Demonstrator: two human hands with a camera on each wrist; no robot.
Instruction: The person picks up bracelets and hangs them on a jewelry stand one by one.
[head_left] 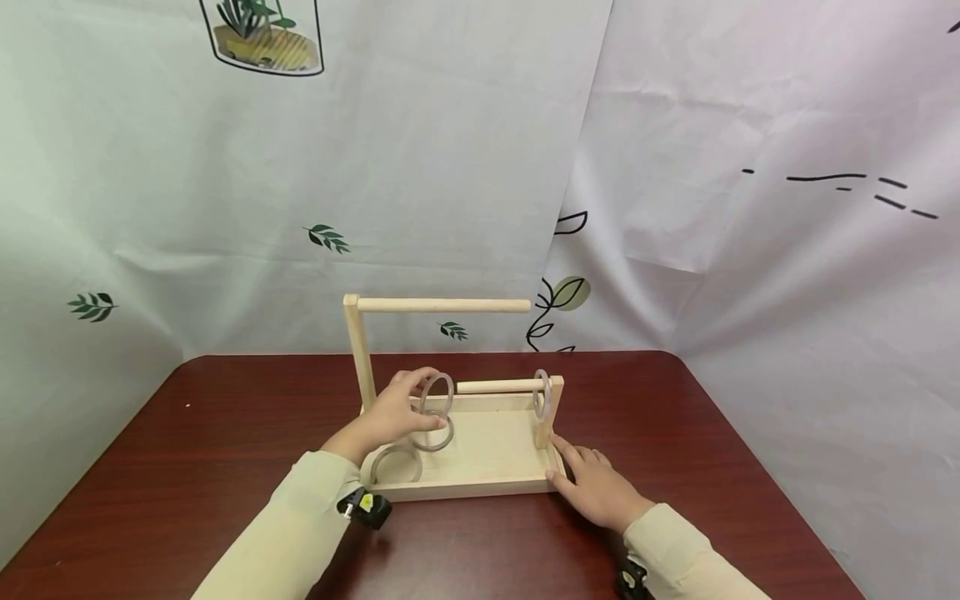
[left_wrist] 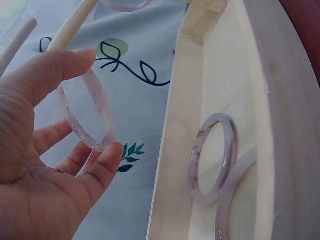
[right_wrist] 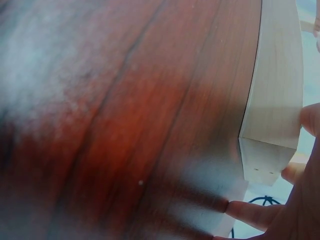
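Observation:
My left hand pinches a pale, translucent lilac bangle between thumb and fingertips, holding it upright above the tray. In the head view this bangle is beside the free end of the lower wooden rod; whether the rod passes into it cannot be told. Another bangle hangs on that rod, near its right post. Two more bangles lie in the shallow wooden tray, one of them overlapping the other. My right hand rests against the tray's right end, fingers extended.
A taller wooden post at the tray's left carries an upper rod pointing right. Everything stands on a dark red-brown table. Behind it hangs a white cloth with leaf prints.

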